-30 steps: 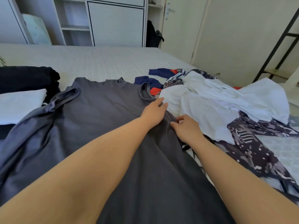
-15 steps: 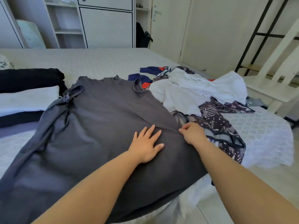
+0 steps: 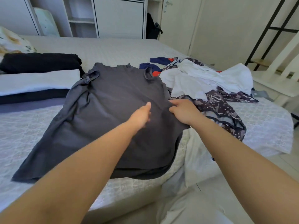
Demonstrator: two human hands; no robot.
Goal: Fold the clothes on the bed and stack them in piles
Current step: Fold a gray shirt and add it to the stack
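Slippage is my main worry: the grey shirt [image 3: 116, 113] lies spread flat on the bed [image 3: 113, 46], its hem close to the near edge, so a hard tug from my right hand [image 3: 184, 110] could drag it off. That hand pinches the shirt's right edge, fingers [image 3: 174, 103] curled on the cloth. My left hand [image 3: 140, 116] hovers over the shirt's middle; it is blurred, so I cannot tell whether it is flat or curled. If it does not press down, I judge the fold will go crooked. The sleeve left of the shirt's body is bunched and may fold in lumpy. Right of the shirt sits one loose heap [image 3: 205, 84] that the edge could snag. Left of the shirt stands one folded pile [image 3: 38, 81] of about four layers. Two hands, one shirt spread.
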